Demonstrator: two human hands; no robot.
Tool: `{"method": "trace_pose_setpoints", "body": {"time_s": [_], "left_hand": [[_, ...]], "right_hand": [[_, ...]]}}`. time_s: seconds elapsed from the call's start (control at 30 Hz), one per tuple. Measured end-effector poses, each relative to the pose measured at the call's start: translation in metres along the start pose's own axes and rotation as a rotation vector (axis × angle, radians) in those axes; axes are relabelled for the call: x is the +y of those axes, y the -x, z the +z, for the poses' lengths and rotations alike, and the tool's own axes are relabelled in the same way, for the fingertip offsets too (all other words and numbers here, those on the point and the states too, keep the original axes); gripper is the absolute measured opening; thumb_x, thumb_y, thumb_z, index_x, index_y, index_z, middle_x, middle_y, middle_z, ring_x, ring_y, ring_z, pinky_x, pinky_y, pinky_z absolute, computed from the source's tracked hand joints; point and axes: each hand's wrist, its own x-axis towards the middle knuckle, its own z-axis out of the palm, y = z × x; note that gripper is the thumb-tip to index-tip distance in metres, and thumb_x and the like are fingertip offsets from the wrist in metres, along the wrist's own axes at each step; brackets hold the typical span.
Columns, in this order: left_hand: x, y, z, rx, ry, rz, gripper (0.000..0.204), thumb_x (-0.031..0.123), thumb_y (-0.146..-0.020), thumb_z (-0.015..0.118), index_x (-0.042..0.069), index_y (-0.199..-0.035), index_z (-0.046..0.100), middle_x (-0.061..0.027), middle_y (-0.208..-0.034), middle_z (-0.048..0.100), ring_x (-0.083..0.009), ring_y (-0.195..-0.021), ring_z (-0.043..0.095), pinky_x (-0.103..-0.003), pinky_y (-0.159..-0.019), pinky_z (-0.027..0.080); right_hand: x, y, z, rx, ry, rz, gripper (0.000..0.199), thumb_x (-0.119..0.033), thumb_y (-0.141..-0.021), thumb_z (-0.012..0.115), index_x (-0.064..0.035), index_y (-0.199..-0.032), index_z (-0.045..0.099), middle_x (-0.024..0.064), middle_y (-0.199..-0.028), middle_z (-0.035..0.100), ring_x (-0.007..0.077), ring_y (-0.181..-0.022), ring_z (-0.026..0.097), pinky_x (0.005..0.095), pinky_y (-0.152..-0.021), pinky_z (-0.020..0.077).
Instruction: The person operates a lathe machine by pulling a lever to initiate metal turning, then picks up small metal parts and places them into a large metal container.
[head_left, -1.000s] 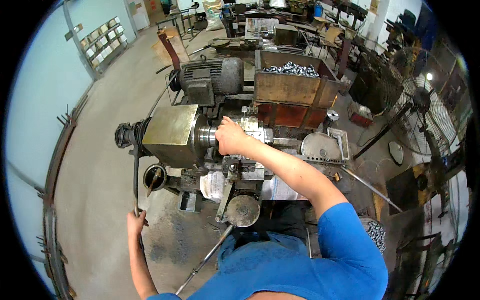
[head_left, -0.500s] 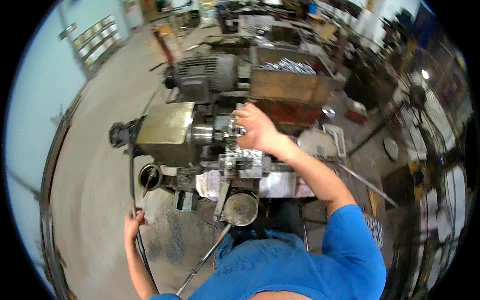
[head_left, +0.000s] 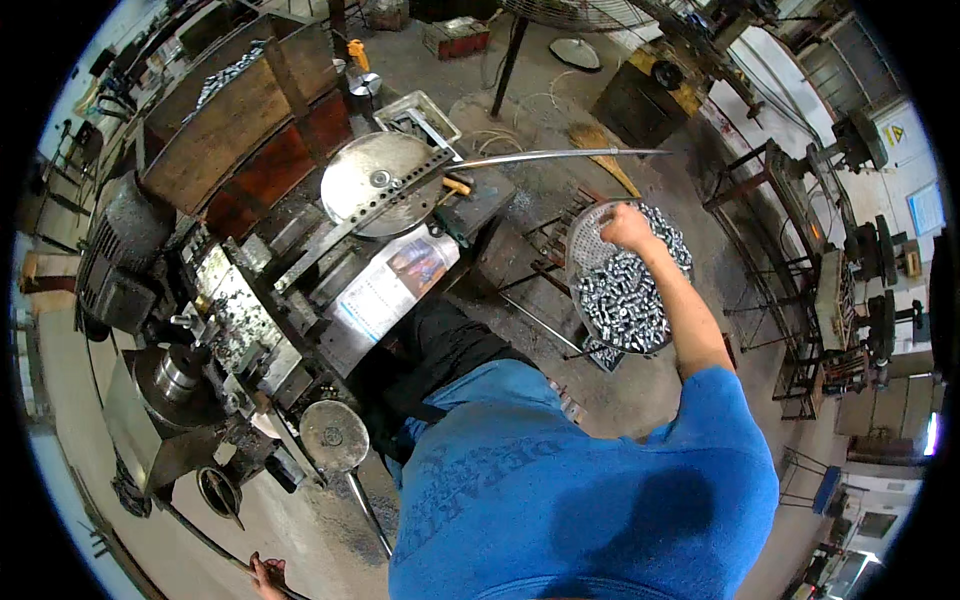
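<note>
My left hand (head_left: 268, 575), low at the left, is closed around a long dark lever (head_left: 205, 540) that runs up to the machine. Far to the right, my right hand (head_left: 628, 228) reaches over a round perforated basket (head_left: 584, 238). Small shiny metal cylinders (head_left: 625, 300) are heaped in it. The fingers curl downward near the basket's bare upper side; their tips are hidden, and what they hold, if anything, I cannot make out. The machine's round metal spindle (head_left: 178, 370) and its chip-covered bed (head_left: 240, 310) are on the left.
A large round metal plate (head_left: 350, 185) and a printed sheet (head_left: 395, 285) lie on the machine's near end. Behind stands a rusty bin (head_left: 215, 150) of metal parts. A long rod (head_left: 540, 156) sticks out to the right, near a broom (head_left: 605, 160). Benches (head_left: 800, 270) stand farther right.
The view has swung to the right. My right hand has left the machine's middle and is now at the basket of metal cylinders. My left hand stays on the lever.
</note>
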Motion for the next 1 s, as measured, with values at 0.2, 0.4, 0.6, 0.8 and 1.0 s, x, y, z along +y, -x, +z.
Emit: {"method": "trace_pose_setpoints", "body": {"time_s": [0.2,0.4,0.6,0.8,1.0], "left_hand": [[0.024,0.054,0.051,0.048,-0.063,0.122,0.039,0.028,-0.083,0.062,0.004,-0.112,0.05,-0.002,-0.062,0.048,-0.0156,-0.058,0.048,-0.033,-0.059,0.045],[0.032,0.087,0.101,0.25,-0.096,0.289,0.046,0.026,-0.078,0.067,-0.006,-0.107,0.049,-0.0034,-0.062,0.05,-0.0131,-0.053,0.047,-0.027,-0.053,0.043],[0.039,0.1,0.085,0.156,-0.308,0.262,0.041,0.028,-0.081,0.064,-0.006,-0.102,0.053,-0.0081,-0.065,0.055,-0.0159,-0.057,0.056,-0.03,-0.054,0.048],[0.083,0.171,0.13,0.482,-1.642,0.641,0.035,0.022,-0.078,0.066,-0.002,-0.101,0.056,-0.0082,-0.072,0.059,-0.0176,-0.069,0.06,-0.035,-0.061,0.049],[0.158,0.214,0.282,-0.342,-0.23,0.72,0.025,0.012,-0.085,0.056,-0.005,-0.103,0.058,-0.0082,-0.077,0.062,-0.0138,-0.07,0.059,-0.027,-0.069,0.047]], "right_hand": [[0.038,-0.003,0.063,-0.208,0.206,0.135,0.036,-0.026,-0.064,0.059,-0.0021,-0.091,0.064,0.0186,-0.101,0.062,0.0293,-0.097,0.059,0.0345,-0.086,0.0471],[0.063,-0.03,0.103,-0.235,0.275,0.042,0.041,-0.033,-0.069,0.061,-0.001,-0.094,0.064,0.019,-0.103,0.061,0.0311,-0.098,0.057,0.0378,-0.086,0.0465],[0.058,-0.037,0.098,-0.325,0.446,0.127,0.044,-0.027,-0.069,0.061,-0.0019,-0.104,0.059,0.0186,-0.114,0.056,0.0306,-0.106,0.054,0.0374,-0.091,0.0443],[0.003,-0.023,0.049,-0.135,0.151,0.041,0.027,-0.019,-0.059,0.061,-0.0002,-0.077,0.065,0.0189,-0.085,0.063,0.0282,-0.085,0.062,0.0357,-0.076,0.0489],[-0.193,0.052,0.0,-0.087,-0.558,-0.823,0.039,-0.012,-0.055,0.061,-0.005,-0.092,0.068,0.018,-0.108,0.056,0.0312,-0.1,0.055,0.0326,-0.088,0.0427]]}}
